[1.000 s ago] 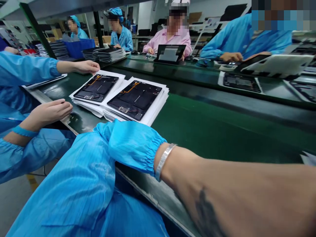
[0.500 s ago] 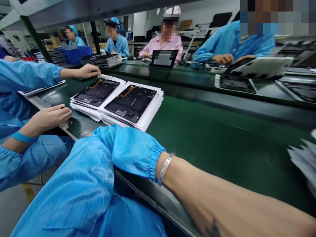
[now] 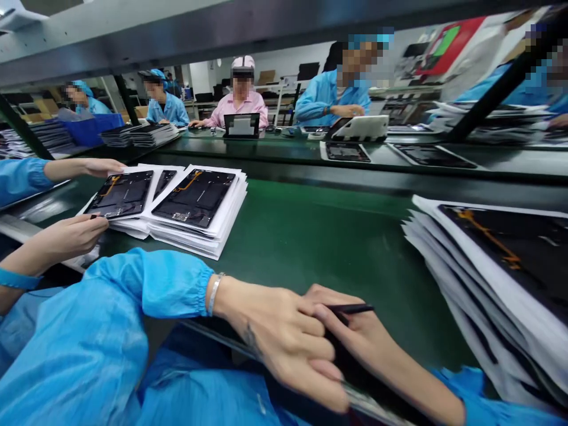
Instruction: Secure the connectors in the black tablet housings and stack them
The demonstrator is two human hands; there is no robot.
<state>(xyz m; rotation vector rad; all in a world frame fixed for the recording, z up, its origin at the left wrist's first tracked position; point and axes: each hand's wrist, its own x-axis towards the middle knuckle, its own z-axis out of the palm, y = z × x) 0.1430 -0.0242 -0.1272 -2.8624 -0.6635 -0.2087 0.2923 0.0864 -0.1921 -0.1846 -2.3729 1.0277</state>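
My left hand [image 3: 284, 337] is in the lower middle, palm down, with its fingers curled against my right hand. Whatever those fingers hold, if anything, is hidden. My right hand [image 3: 355, 325] is closed round a thin black tool [image 3: 357, 308], perhaps tweezers, whose dark end juts to the right. Both hands meet above the near edge of the green work surface [image 3: 306, 236]. To their right rises a stack of white sheets [image 3: 448, 260] with black panels between them. On its top lies a black tablet back panel [image 3: 528, 248] with an orange flex cable.
At the left, a co-worker's hands [image 3: 66, 236] hold a black panel [image 3: 122, 194] over white sheets. Another sheet-and-panel stack [image 3: 195, 198] stands beside it. Several people sit across the line, near a raised shelf [image 3: 266, 148]. A metal beam [image 3: 222, 35] crosses overhead.
The view has swung right. My left hand, out of sight before, now shows against my right hand, which has come into view with the black tool. The co-worker has lifted a panel.
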